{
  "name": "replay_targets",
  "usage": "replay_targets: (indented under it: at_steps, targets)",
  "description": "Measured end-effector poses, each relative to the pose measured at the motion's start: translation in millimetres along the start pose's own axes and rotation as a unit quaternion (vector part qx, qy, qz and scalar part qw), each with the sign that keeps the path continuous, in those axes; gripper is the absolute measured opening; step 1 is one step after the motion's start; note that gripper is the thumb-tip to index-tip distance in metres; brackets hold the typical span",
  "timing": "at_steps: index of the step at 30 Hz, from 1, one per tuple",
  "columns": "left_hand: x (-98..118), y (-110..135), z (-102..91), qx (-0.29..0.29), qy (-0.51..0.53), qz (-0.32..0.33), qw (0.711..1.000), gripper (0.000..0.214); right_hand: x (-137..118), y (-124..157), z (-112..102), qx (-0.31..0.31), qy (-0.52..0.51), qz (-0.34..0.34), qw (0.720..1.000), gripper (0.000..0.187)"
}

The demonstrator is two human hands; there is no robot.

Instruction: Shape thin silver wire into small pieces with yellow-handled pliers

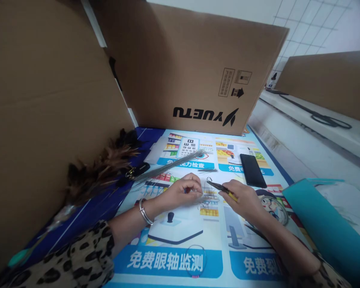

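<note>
My left hand, with a silver bangle at the wrist, is closed in a pinch on a thin bent wire over a printed poster that covers the table. My right hand is wrapped round small pliers with yellow handles. The plier tips point left and meet the wire loop between both hands. A few small wire pieces lie on the poster just below the hands.
A bundle of straight thin wires lies behind my left hand. A feather duster rests at the left. A black phone lies at the right. Cardboard walls stand behind and left. A teal folder sits at the right.
</note>
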State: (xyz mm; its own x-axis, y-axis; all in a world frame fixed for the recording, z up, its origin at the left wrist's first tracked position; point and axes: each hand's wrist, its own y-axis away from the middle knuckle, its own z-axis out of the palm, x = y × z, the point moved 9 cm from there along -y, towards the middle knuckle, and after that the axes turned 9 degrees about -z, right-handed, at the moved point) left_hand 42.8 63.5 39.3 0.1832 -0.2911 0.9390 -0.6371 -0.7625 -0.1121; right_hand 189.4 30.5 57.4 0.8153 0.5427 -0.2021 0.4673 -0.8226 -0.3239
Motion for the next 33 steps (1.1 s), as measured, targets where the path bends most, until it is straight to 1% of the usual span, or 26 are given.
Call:
replay_targets:
  at_steps: [2, 7, 11, 17, 22, 27, 33]
  targets:
    - [-4.7, -0.5, 1.2, -0.004, 0.008, -0.019, 1.0, 0.009, -4.8, -0.1, -1.5, 0.001, 0.013, -0.007, 1.0, 0.024]
    - [-23.1, 1.7, 10.1, -0.032, 0.077, -0.099, 0.992, 0.013, -13.3, -0.1, -1.2, -0.012, 0.04, -0.017, 0.999, 0.025]
    - [-29.8, 3.1, 13.3, -0.038, 0.111, -0.13, 0.984, 0.013, -13.4, 0.5, 0.5, -0.017, 0.051, -0.009, 0.998, 0.025]
    - [-30.6, 1.9, 11.5, -0.024, 0.111, -0.135, 0.984, 0.011, -12.3, 1.0, 2.7, -0.02, 0.067, -0.008, 0.998, 0.024]
    - [-30.2, 2.8, 11.6, -0.028, 0.103, -0.136, 0.985, 0.01, -11.4, 1.4, 5.0, -0.028, 0.063, -0.006, 0.998, 0.024]
    - [-29.7, 2.6, 12.5, -0.032, 0.128, -0.131, 0.983, 0.011, -16.0, 0.7, 4.6, -0.022, 0.063, -0.015, 0.998, 0.023]
    - [-27.7, 3.1, 13.9, -0.039, 0.127, -0.132, 0.982, 0.011, -17.0, 0.7, 7.8, -0.027, 0.063, -0.024, 0.997, 0.022]
